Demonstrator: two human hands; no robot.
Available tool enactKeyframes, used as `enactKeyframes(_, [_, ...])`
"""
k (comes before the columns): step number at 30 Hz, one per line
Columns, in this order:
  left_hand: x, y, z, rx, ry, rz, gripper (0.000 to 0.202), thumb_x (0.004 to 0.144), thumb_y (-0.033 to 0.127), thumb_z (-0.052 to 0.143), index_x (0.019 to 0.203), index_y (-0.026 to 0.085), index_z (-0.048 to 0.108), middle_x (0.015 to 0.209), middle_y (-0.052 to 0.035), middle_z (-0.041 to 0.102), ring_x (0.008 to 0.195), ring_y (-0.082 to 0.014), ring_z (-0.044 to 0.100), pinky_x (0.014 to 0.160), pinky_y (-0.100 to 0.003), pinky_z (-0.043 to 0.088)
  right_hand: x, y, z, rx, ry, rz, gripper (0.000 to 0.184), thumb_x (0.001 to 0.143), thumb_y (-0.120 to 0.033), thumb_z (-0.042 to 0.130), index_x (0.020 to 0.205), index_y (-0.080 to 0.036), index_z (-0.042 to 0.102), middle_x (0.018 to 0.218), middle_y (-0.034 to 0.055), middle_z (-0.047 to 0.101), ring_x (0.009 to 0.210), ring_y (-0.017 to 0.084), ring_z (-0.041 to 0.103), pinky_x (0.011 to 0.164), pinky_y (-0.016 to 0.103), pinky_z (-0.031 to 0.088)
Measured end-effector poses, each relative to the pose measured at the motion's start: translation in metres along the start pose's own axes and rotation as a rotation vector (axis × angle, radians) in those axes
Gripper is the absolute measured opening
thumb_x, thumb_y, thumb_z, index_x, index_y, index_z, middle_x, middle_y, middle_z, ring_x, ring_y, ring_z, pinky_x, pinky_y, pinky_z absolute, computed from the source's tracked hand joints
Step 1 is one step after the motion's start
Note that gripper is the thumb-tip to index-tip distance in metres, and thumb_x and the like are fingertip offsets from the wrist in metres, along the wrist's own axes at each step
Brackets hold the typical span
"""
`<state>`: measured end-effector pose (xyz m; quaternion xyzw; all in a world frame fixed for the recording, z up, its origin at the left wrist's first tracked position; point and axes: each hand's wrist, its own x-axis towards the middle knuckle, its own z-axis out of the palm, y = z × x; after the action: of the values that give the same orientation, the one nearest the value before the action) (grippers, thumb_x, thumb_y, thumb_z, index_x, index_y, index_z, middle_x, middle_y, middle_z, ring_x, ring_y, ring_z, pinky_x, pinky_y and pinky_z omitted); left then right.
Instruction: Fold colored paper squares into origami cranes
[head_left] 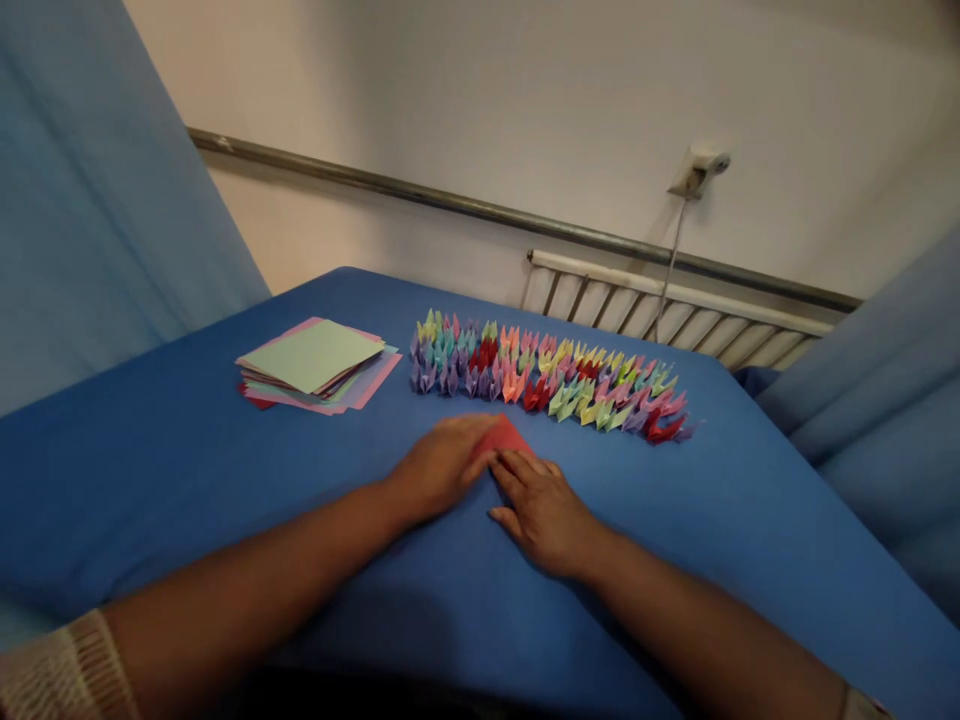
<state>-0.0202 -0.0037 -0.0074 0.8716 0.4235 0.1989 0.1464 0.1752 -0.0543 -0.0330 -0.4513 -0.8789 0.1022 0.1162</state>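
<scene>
A folded piece of red origami paper (pixel 505 436) lies at the middle of the blue-covered table, partly hidden by both hands. My left hand (pixel 442 462) is closed on the paper's left side, its fingers along the far edge and its thumb at the near one. From the right, my right hand (pixel 551 512) lies over the near right edge with fingers stretched out. Its thumb sits apart, on the cloth. Just beyond the hands stand several rows of small folded paper cranes (pixel 536 393) in many colours.
A stack of square coloured paper sheets (pixel 315 357), pale green on top, rests at the left on the blue cloth (pixel 187 450). Behind the table are a radiator (pixel 600 298), a metal rail (pixel 420 200) and a socket with a cable (pixel 691 175). Blue curtains (pixel 97 180) hang on both sides.
</scene>
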Motion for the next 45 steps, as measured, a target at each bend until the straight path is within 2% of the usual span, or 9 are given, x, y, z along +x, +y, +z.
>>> enactKeyframes(6, [-0.041, 0.032, 0.019, 0.119, -0.232, 0.07, 0.079, 0.087, 0.059, 0.049, 0.146, 0.01, 0.031, 0.151, -0.0208, 0.035, 0.141, -0.0316, 0.031, 0.114, -0.047, 0.025, 0.0, -0.001, -0.001, 0.027, 0.017, 0.003, 0.053, 0.095, -0.04, 0.045, 0.144, -0.019, 0.039, 0.147, 0.0114, 0.043, 0.136, 0.025, 0.037, 0.11, 0.045, 0.028])
enactKeyframes(16, [-0.058, -0.004, -0.008, 0.366, -0.213, -0.149, 0.091, 0.085, 0.071, 0.036, 0.144, 0.001, 0.035, 0.151, -0.0257, 0.032, 0.141, -0.0369, 0.029, 0.115, -0.049, 0.022, 0.0, -0.002, -0.002, -0.014, -0.011, 0.034, 0.057, 0.096, -0.044, 0.042, 0.145, -0.017, 0.038, 0.152, 0.0127, 0.038, 0.137, 0.028, 0.036, 0.11, 0.047, 0.029])
enactKeyframes(19, [-0.049, -0.003, -0.011, 0.387, -0.152, -0.229, 0.091, 0.086, 0.069, 0.037, 0.143, -0.001, 0.035, 0.15, -0.0279, 0.032, 0.141, -0.039, 0.027, 0.115, -0.052, 0.019, 0.001, -0.003, -0.001, -0.016, -0.012, 0.04, 0.056, 0.096, -0.044, 0.041, 0.145, -0.017, 0.039, 0.151, 0.013, 0.038, 0.137, 0.028, 0.036, 0.11, 0.048, 0.029])
enactKeyframes(21, [-0.036, 0.005, -0.007, 0.346, -0.133, -0.132, 0.088, 0.087, 0.067, 0.038, 0.146, 0.003, 0.03, 0.155, -0.024, 0.024, 0.145, -0.0366, 0.017, 0.116, -0.051, 0.016, 0.001, -0.003, -0.001, -0.014, -0.007, 0.035, 0.056, 0.096, -0.042, 0.04, 0.145, -0.016, 0.038, 0.151, 0.0132, 0.039, 0.137, 0.028, 0.036, 0.11, 0.047, 0.029])
enactKeyframes(24, [-0.014, 0.016, 0.006, 0.199, -0.264, 0.056, 0.084, 0.091, 0.066, 0.031, 0.15, 0.008, 0.02, 0.157, -0.0199, 0.018, 0.147, -0.03, 0.014, 0.117, -0.045, 0.019, 0.002, -0.002, -0.005, -0.011, -0.011, 0.021, 0.059, 0.094, -0.037, 0.044, 0.148, -0.018, 0.032, 0.151, 0.0126, 0.038, 0.136, 0.027, 0.037, 0.108, 0.046, 0.031])
enactKeyframes(29, [0.003, 0.012, 0.015, 0.219, -0.419, 0.065, 0.093, 0.088, 0.072, 0.027, 0.15, 0.004, 0.018, 0.158, -0.0219, 0.012, 0.147, -0.0325, 0.007, 0.118, -0.045, 0.012, -0.006, -0.003, -0.02, -0.107, -0.082, 0.109, 0.052, 0.096, -0.035, 0.042, 0.141, -0.009, 0.044, 0.147, 0.0174, 0.042, 0.133, 0.031, 0.039, 0.105, 0.046, 0.035])
enactKeyframes(33, [0.001, 0.001, 0.009, 0.268, -0.401, -0.001, 0.098, 0.085, 0.075, 0.031, 0.15, 0.003, 0.019, 0.158, -0.0225, 0.012, 0.147, -0.0362, 0.006, 0.117, -0.048, 0.011, -0.015, -0.009, -0.031, -0.278, -0.172, 0.214, 0.044, 0.095, -0.031, 0.046, 0.126, -0.003, 0.059, 0.141, 0.0255, 0.047, 0.128, 0.038, 0.041, 0.096, 0.051, 0.04])
enactKeyframes(39, [0.004, -0.012, 0.011, 0.257, -0.331, -0.084, 0.094, 0.086, 0.073, 0.031, 0.15, 0.004, 0.021, 0.158, -0.0221, 0.014, 0.146, -0.0376, 0.01, 0.116, -0.052, 0.014, -0.022, -0.007, -0.039, -0.407, -0.26, 0.385, 0.032, 0.094, -0.024, 0.045, 0.098, -0.008, 0.073, 0.101, 0.0253, 0.066, 0.097, 0.035, 0.059, 0.075, 0.046, 0.047])
enactKeyframes(45, [0.01, -0.017, 0.003, 0.099, -0.181, -0.077, 0.08, 0.087, 0.061, 0.046, 0.146, 0.009, 0.031, 0.149, -0.0203, 0.039, 0.137, -0.0338, 0.035, 0.112, -0.047, 0.028, -0.009, 0.01, -0.031, -0.283, 0.028, 0.388, 0.03, 0.096, -0.02, 0.038, 0.102, -0.012, 0.066, 0.098, 0.0175, 0.066, 0.089, 0.026, 0.063, 0.077, 0.037, 0.048])
